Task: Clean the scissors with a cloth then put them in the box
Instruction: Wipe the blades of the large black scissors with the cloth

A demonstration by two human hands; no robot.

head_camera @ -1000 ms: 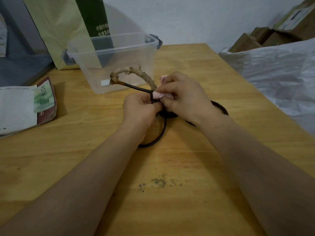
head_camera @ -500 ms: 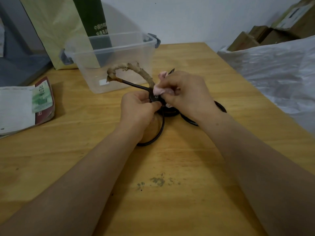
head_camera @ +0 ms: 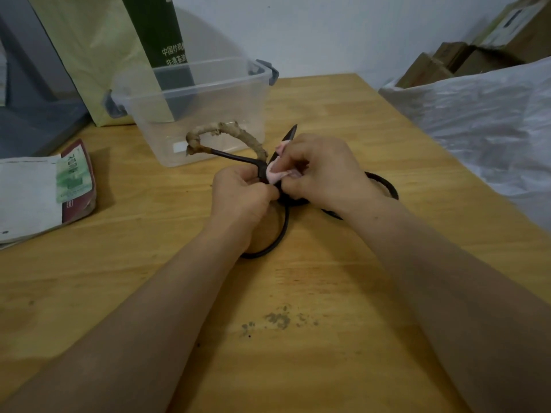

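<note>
Scissors in L hand, R hand w/ cloth, wood table, white wall.

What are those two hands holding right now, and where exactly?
Left hand grips the scissors near the pivot; right hand pinches a pink cloth against the blade.

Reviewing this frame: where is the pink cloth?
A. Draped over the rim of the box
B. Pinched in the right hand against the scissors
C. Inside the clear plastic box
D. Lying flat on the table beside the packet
B: the right hand pinches the pink cloth against the scissors, on the near side of the clear box.
</note>
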